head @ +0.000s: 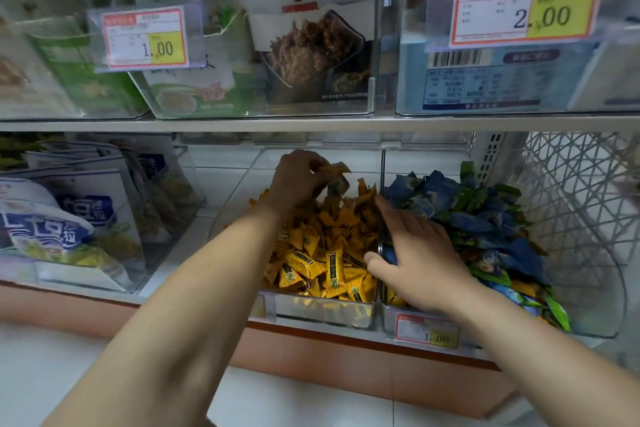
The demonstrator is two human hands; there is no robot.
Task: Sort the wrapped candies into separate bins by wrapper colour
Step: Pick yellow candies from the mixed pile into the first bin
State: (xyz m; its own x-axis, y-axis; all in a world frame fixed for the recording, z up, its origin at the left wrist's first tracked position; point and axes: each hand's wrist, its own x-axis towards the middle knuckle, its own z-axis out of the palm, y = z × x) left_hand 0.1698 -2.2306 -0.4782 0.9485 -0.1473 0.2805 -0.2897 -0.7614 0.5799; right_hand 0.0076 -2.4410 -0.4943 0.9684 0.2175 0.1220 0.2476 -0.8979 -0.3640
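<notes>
While the left hand [298, 180] hangs above the back of the clear plastic left bin [322, 310], its fingers [311, 163] are curled round a small bunch of yellow-wrapped candies [334, 175], which are lifted clear of the pile beneath. That pile of yellow-wrapped candies with dark labels [322, 253] fills the left bin from its front wall to about its middle. The right hand [420, 260] lies flat across the dividing wall between this bin and the clear plastic right bin [389, 317] just beside it; its fingers [391, 211] are straight and spread wide, holding nothing, with the thumb over the yellow side and the others resting on the blue-wrapped candies [478, 222]. The right bin holds a mixed heap: mostly blue wrappers, with green-wrapped candies [557, 314] scattered through it and along its front right, and a few yellow-wrapped pieces [394, 296] at its front left corner, just under the right wrist. A red-bordered white and yellow price tag reading 1.00 [427, 329] is fixed to the front of the right bin. Both bins stand on the lower shelf, near a white lattice basket [571, 184] on the right and blue and white snack bags [45, 225] well to the left.
</notes>
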